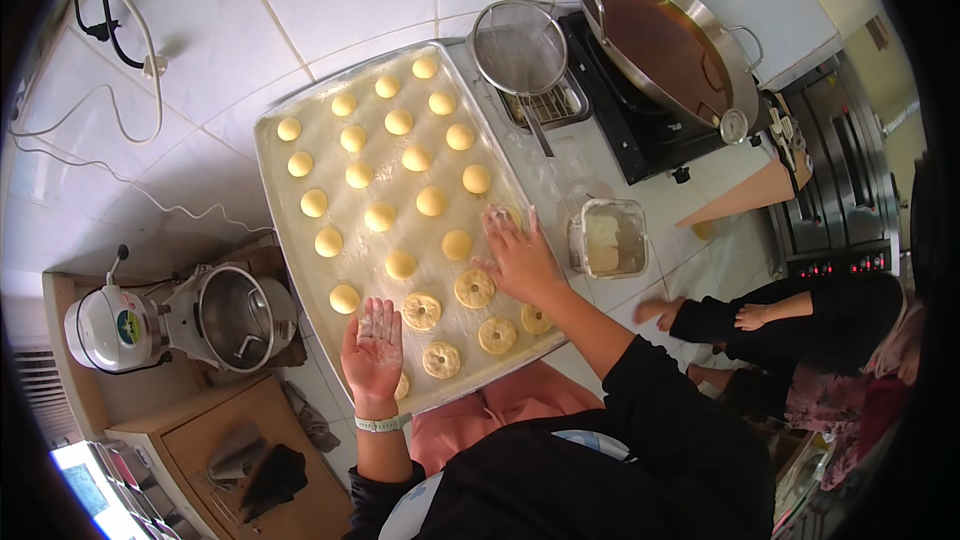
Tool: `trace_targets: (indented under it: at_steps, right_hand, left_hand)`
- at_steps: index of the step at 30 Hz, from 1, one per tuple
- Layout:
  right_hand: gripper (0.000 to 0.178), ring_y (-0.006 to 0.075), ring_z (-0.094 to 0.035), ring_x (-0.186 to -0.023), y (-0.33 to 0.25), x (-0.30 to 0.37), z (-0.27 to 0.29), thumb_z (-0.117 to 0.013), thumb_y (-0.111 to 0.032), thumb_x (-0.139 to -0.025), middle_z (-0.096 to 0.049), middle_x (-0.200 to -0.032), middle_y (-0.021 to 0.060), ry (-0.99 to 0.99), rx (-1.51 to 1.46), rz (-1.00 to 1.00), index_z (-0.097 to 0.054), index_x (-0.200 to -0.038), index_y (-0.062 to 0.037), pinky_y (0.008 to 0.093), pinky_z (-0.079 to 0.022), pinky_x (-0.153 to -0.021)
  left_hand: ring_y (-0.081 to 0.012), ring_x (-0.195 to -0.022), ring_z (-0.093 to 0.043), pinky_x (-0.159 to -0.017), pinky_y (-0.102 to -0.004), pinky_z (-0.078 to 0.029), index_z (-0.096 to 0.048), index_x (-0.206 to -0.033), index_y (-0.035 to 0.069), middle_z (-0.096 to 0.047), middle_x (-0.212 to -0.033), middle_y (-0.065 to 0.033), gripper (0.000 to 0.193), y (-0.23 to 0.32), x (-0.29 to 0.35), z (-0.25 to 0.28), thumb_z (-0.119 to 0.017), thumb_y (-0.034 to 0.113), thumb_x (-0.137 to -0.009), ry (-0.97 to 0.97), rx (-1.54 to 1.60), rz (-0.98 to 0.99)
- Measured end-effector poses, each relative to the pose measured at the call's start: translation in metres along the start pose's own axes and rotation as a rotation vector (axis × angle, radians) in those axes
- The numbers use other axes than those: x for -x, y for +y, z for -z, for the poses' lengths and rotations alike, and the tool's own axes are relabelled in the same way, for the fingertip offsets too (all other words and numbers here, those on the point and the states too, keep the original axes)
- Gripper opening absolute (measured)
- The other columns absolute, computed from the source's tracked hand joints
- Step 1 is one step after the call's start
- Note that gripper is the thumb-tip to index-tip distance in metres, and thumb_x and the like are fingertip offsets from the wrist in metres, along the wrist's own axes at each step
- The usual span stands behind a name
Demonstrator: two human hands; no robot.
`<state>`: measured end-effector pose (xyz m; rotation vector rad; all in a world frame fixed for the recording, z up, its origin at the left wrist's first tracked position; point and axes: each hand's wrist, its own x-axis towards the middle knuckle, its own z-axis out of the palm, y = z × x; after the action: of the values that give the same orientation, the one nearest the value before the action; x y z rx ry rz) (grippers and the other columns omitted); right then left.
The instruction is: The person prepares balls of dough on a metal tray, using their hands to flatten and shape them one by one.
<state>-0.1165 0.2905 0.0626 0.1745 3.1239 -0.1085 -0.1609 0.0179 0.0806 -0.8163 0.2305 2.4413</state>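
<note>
A large metal tray [512,165] holds rows of round yellow dough balls [399,264]. Along its near edge lie several flattened dough rings [498,336], each with a hole in the middle. My right hand [520,258] is palm down at the tray's right side, fingers spread over a dough piece that is mostly hidden beneath them. Palm up at the tray's near left, my left hand [373,350] is open, dusted with flour and holding nothing. One more ring [402,386] shows partly beside it.
Right of the tray are a fine-mesh strainer [519,47], a plastic container of pale flour [613,238] and a wide pan of brown liquid [660,45] on a black stove [615,105]. A stand mixer [240,318] stands left. Another person [815,340] is at the right.
</note>
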Motion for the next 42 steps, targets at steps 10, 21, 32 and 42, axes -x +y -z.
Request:
trace_targets:
  at_steps: [10,21,32,42]
  right_hand:
    - [0.040,0.0288,-0.048,-0.111,0.023,-0.001,0.010,-0.057,-0.004,-0.074,-0.053,-0.114,0.0119,0.180,-0.346,-0.167,-0.054,-0.114,-0.0071,0.0493,-0.028,-0.102]
    - [0.022,0.0283,-0.044,-0.107,0.028,0.001,0.006,-0.059,-0.004,-0.074,-0.051,-0.110,0.0079,0.256,-0.258,-0.125,-0.064,-0.094,-0.0114,0.0447,-0.034,-0.089]
    - [0.026,0.0286,-0.041,-0.114,0.020,0.008,-0.014,-0.055,-0.019,-0.076,-0.049,-0.119,0.0077,0.209,-0.131,-0.113,-0.062,-0.100,-0.0089,0.0500,-0.034,-0.091]
    - [0.045,0.0300,-0.038,-0.115,-0.014,0.015,0.015,-0.056,-0.029,-0.076,-0.044,-0.115,0.0199,0.170,-0.511,-0.203,-0.054,-0.102,0.0070,0.0485,-0.028,-0.096]
  left_hand:
    - [-0.0258,-0.118,-0.049,-0.106,-0.0413,-0.034,-0.053,-0.114,-0.002,-0.057,-0.117,-0.0129,0.033,0.006,-0.003,0.010,-0.042,0.022,-0.094,-0.033,-0.007,-0.007]
    - [-0.0251,-0.114,-0.052,-0.105,-0.0404,-0.036,-0.055,-0.114,-0.002,-0.060,-0.113,-0.0117,0.033,0.005,-0.003,0.009,-0.042,0.021,-0.094,0.019,-0.025,-0.026]
    - [-0.0201,-0.121,-0.045,-0.106,-0.0361,-0.034,-0.051,-0.120,0.001,-0.053,-0.125,-0.0092,0.035,-0.006,-0.013,0.009,-0.045,0.021,-0.093,0.025,-0.151,0.033]
    - [-0.0228,-0.107,-0.052,-0.095,-0.0341,-0.043,-0.051,-0.115,-0.008,-0.056,-0.114,-0.0143,0.042,-0.094,-0.034,-0.021,-0.053,0.027,-0.091,-0.171,-0.714,0.215]
